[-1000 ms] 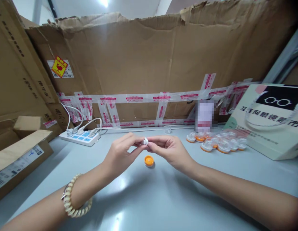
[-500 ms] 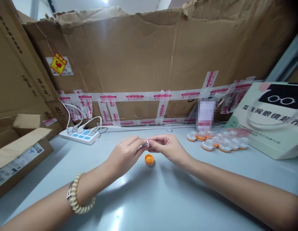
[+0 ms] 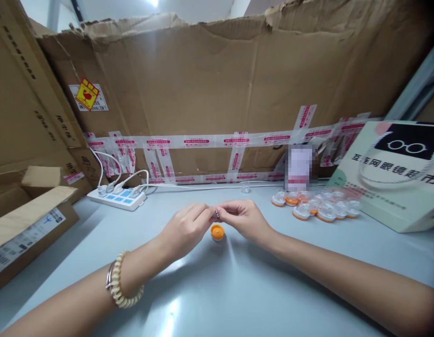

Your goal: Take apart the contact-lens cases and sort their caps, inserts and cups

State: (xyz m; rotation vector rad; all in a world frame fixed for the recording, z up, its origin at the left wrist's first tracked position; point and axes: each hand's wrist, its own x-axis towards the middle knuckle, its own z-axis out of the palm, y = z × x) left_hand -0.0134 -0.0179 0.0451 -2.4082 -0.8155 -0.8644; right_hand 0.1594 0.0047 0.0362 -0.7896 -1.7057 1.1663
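Observation:
Both hands meet above the middle of the table, pinching one small silvery-white part between their fingertips. The part is mostly hidden, and its kind does not show. My left hand comes in from the left, fingers closed on the part's near side. From the right, my right hand grips it between thumb and index finger. Just below the fingertips, an orange round piece with a raised rim and a small pale centre pin rests on the table, touched by neither hand.
Several clear domes with orange bases cluster at the right, before a paper bag. A small clear piece lies at the back. A power strip and an open carton stand left. A large cardboard box walls the back.
My left hand has shifted slightly right and its fingers now cover more of the small part. The part has turned a little. The orange piece stays in place.

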